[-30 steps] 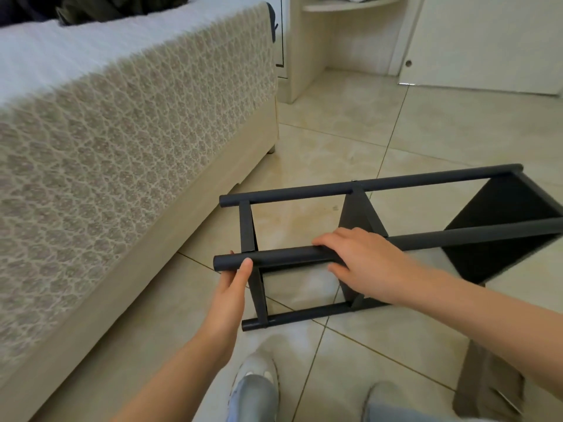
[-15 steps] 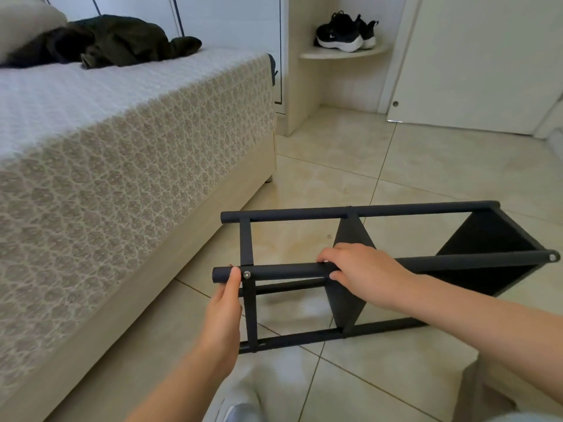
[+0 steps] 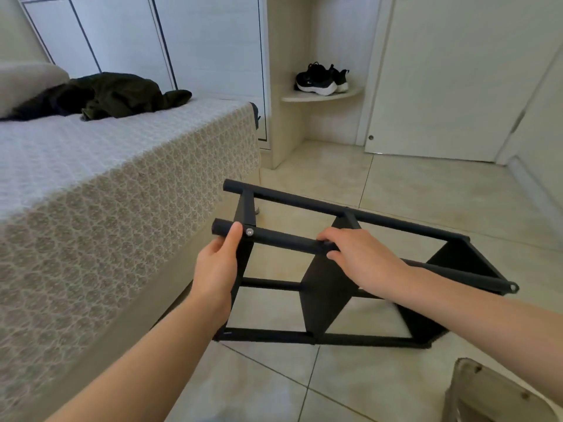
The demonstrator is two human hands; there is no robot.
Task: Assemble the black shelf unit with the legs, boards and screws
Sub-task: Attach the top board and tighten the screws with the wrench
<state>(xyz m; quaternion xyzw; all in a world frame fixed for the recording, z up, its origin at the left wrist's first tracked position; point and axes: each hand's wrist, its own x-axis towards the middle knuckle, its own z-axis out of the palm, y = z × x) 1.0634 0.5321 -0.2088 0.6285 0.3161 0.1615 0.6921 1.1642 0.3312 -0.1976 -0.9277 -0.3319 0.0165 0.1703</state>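
Observation:
The black shelf unit (image 3: pixel 327 287) lies on its side on the tiled floor, with round tube legs running left to right and black boards fixed between them. My left hand (image 3: pixel 217 264) grips the left end of the near upper leg (image 3: pixel 286 239), thumb beside a silver screw (image 3: pixel 249 231). Further along the same leg, my right hand (image 3: pixel 359 258) curls its fingers over the tube near the middle board. The far end of that leg shows an open tube end (image 3: pixel 513 287).
A bed (image 3: pixel 100 190) with a patterned cover stands close on the left, dark clothing (image 3: pixel 103 95) on top. A corner shelf holds black shoes (image 3: pixel 321 79). A white door (image 3: pixel 457 77) closes the back right. A wooden piece (image 3: pixel 493 391) lies at the bottom right.
The shelf unit has been lifted and tilted, its left end now higher and nearer the bed. Both hands kept their hold on the near leg. The view has tipped upward.

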